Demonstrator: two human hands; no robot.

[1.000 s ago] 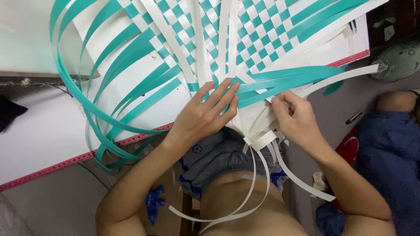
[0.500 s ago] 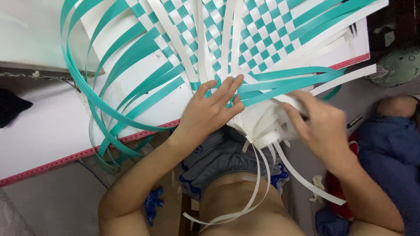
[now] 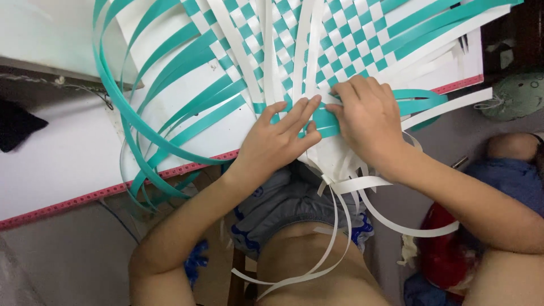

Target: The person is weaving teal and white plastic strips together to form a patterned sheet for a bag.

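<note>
Where the checkered teal and white woven mat [image 3: 340,34] reaches the near edge of the white worktop [image 3: 68,153], both hands press on its loose ends. The left hand [image 3: 277,141] lies flat with fingers spread on a teal strip [image 3: 324,122], grasping nothing. The right hand [image 3: 368,122] curls its fingertips onto the same strip, pinning it. White strips [image 3: 340,226] dangle over the lap. A red-marked edge band [image 3: 113,190] lines the worktop's rim.
</note>
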